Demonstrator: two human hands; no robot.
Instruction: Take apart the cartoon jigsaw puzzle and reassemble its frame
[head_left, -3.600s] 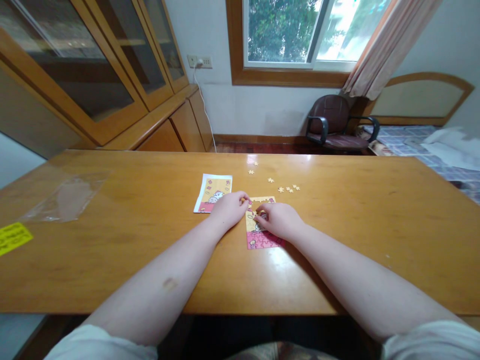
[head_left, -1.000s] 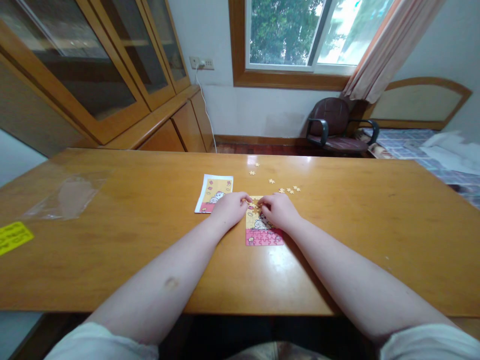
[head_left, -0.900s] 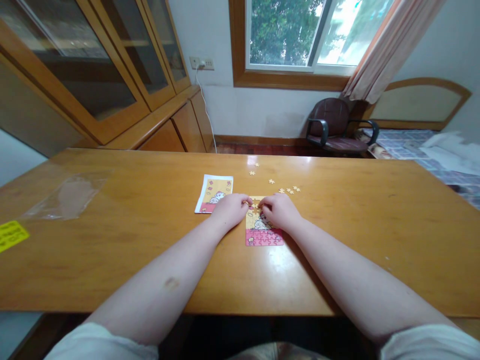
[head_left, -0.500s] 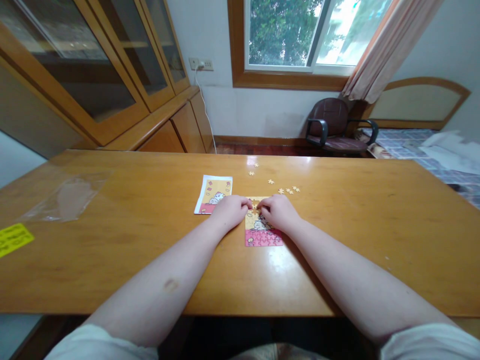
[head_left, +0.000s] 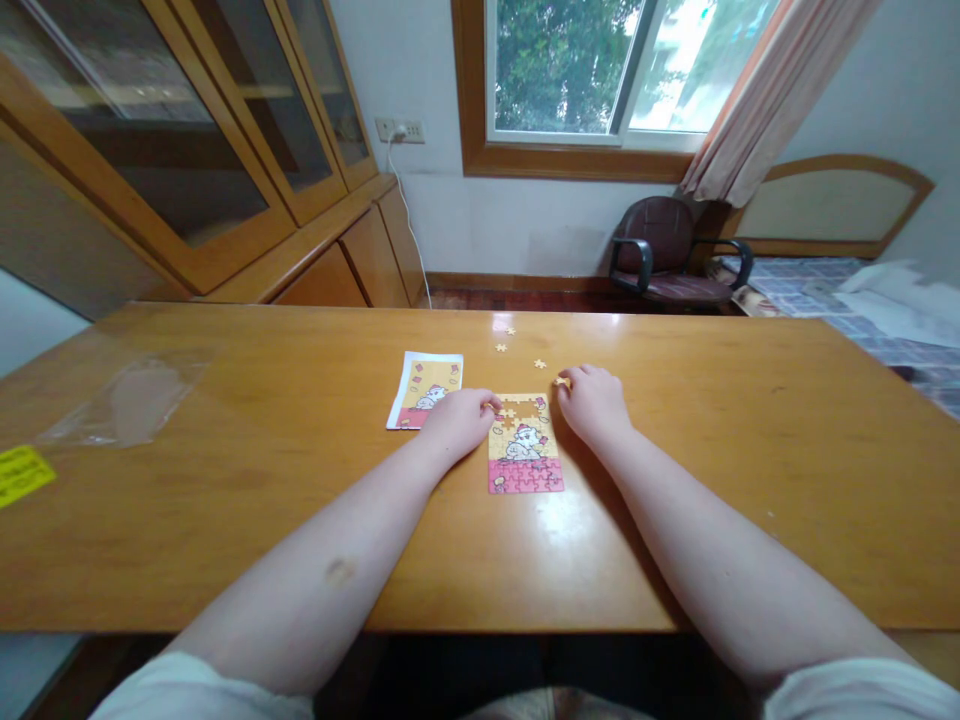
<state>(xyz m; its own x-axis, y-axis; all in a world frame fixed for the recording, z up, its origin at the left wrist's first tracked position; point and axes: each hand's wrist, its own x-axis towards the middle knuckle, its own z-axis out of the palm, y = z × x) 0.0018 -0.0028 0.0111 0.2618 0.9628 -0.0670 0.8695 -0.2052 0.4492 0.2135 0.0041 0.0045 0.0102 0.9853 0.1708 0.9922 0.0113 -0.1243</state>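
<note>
A partly assembled jigsaw puzzle (head_left: 525, 475) lies flat on the table, a white cartoon animal on yellow above a pink band. A gap shows the table in its upper part. My left hand (head_left: 463, 418) is at its upper left edge, fingers bent and closed against the border. Beyond the upper right corner, my right hand (head_left: 594, 402) has its fingertips closed on a small yellow puzzle piece (head_left: 559, 381). That hand hides the spot just right of the piece. Farther back lie a few loose pieces (head_left: 540, 364). Left of the puzzle is a printed picture sheet (head_left: 411, 392), partly behind my left hand.
The wooden table (head_left: 262, 460) spans the view. On its left lie a clear plastic bag (head_left: 142, 400) and a yellow label (head_left: 22, 475). Beyond the table are a glass-door cabinet (head_left: 217, 160), an office chair (head_left: 660, 245) and a bed (head_left: 810, 285).
My right hand has moved from the puzzle's upper part to the right and away from me, onto a loose piece. The puzzle's gap is now uncovered. My left hand has stayed nearly still.
</note>
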